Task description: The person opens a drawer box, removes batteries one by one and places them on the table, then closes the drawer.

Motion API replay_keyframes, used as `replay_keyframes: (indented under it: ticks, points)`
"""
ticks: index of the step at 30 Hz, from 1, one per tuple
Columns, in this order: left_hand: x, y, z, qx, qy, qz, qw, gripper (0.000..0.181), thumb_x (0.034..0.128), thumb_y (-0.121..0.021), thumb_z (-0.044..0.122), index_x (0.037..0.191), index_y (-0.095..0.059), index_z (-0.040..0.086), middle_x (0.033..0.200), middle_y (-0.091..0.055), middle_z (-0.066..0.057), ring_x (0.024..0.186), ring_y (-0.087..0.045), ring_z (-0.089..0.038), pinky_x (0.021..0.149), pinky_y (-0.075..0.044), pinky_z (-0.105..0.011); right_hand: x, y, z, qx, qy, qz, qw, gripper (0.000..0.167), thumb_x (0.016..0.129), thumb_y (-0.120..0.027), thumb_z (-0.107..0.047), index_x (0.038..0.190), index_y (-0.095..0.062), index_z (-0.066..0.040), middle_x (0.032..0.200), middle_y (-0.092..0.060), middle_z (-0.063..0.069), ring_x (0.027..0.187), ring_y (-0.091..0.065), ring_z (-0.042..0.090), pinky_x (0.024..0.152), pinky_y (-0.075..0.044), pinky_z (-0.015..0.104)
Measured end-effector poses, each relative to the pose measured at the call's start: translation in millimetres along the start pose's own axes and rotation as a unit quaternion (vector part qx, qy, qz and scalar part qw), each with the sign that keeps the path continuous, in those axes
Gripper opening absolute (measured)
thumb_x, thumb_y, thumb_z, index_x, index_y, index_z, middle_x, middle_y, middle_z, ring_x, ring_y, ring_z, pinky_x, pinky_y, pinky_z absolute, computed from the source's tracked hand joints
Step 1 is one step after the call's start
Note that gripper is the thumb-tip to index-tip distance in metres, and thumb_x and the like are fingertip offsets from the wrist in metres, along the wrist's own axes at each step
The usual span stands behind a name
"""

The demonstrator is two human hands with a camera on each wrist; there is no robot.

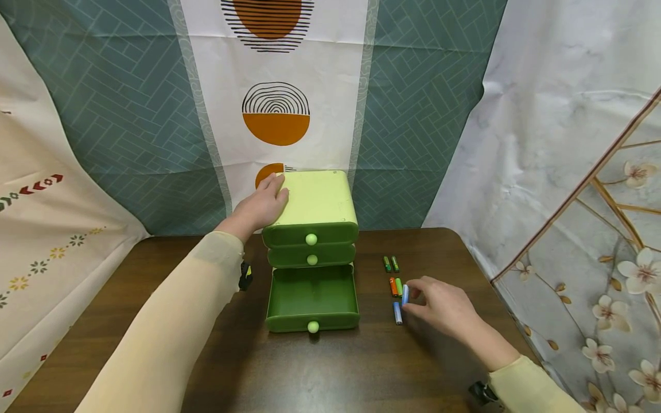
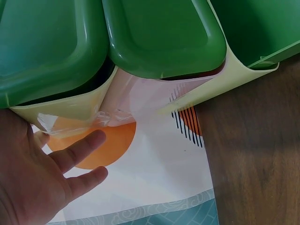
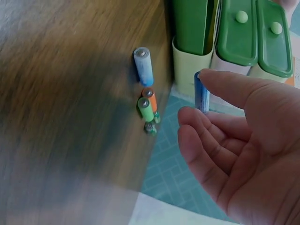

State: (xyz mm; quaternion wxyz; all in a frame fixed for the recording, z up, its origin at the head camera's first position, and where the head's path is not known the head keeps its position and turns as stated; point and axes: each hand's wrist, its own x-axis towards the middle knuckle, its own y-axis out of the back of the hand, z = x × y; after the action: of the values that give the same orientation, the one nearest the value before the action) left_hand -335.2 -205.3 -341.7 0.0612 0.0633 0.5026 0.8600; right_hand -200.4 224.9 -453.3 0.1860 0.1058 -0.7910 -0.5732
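My left hand [image 1: 260, 205] rests on the left top edge of a light-green drawer cabinet [image 1: 320, 198]. Its fingers [image 2: 77, 152] look spread and fairly straight in the left wrist view. The cabinet's bottom drawer [image 1: 286, 324] is pulled out, with nothing visible inside. Right of it, my right hand [image 1: 446, 308] pinches a blue battery [image 3: 200, 96] between thumb and fingers, lifted off the table. A second blue battery [image 1: 397, 313] lies just left of that hand. Beyond it lie an orange battery [image 1: 393, 287] and a light-green battery [image 1: 399, 287], side by side.
Two small dark-green batteries [image 1: 391, 264] lie farther back on the brown wooden table [image 1: 330, 373]. Patterned cloth [image 1: 423, 115] hangs behind the table and on both sides. The upper drawers [image 1: 289, 256] are pushed in, their round knobs facing forward.
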Motion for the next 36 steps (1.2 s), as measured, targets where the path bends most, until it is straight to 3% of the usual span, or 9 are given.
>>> replay_keyframes:
  ticks: [10, 19, 29, 36]
  points:
    - [0.4, -0.2, -0.9, -0.005, -0.001, 0.0, 1.0, 0.069, 0.119, -0.02, 0.048, 0.18, -0.009, 0.02, 0.186, 0.002, -0.008, 0.169, -0.009, -0.04, 0.13, -0.02, -0.066, -2.8, 1.3, 10.3, -0.014, 0.005, -0.031, 0.9994, 0.038, 0.09, -0.094, -0.03, 0.121, -0.08, -0.011, 0.098, -0.073, -0.011, 0.085, -0.071, 0.013, 0.068, -0.057, 0.039]
    - [1.7, -0.7, -3.0, 0.001, 0.0, -0.005, 1.0, 0.07, 0.1184, -0.018, 0.051, 0.18, -0.006, 0.02, 0.186, 0.004, -0.008, 0.17, -0.006, -0.039, 0.131, -0.019, -0.066, -0.8, -4.1, 11.9, -0.015, 0.009, -0.061, 0.998, 0.025, 0.089, -0.094, -0.027, 0.103, -0.076, -0.018, 0.095, -0.071, -0.009, 0.077, -0.061, 0.006, 0.064, -0.051, 0.036]
    - [1.7, -1.6, -1.9, 0.0, 0.0, -0.003, 1.0, 0.07, 0.1184, -0.019, 0.05, 0.18, -0.007, 0.02, 0.186, 0.002, -0.009, 0.17, -0.008, -0.038, 0.131, -0.019, -0.065, 1.6, -13.9, 12.3, -0.019, -0.001, -0.08, 0.9966, 0.036, 0.089, -0.095, -0.027, 0.117, -0.08, -0.011, 0.093, -0.069, -0.01, 0.077, -0.058, 0.006, 0.068, -0.053, 0.037]
    - [0.8, -0.8, -1.2, 0.0, -0.002, -0.002, 1.0, 0.069, 0.1188, -0.019, 0.049, 0.18, -0.008, 0.019, 0.186, 0.002, -0.009, 0.17, -0.008, -0.038, 0.131, -0.019, -0.064, 3.4, -17.7, 11.2, -0.018, -0.001, -0.089, 0.9959, 0.033, 0.088, -0.095, -0.027, 0.115, -0.08, -0.013, 0.09, -0.065, -0.01, 0.075, -0.055, 0.007, 0.067, -0.051, 0.036]
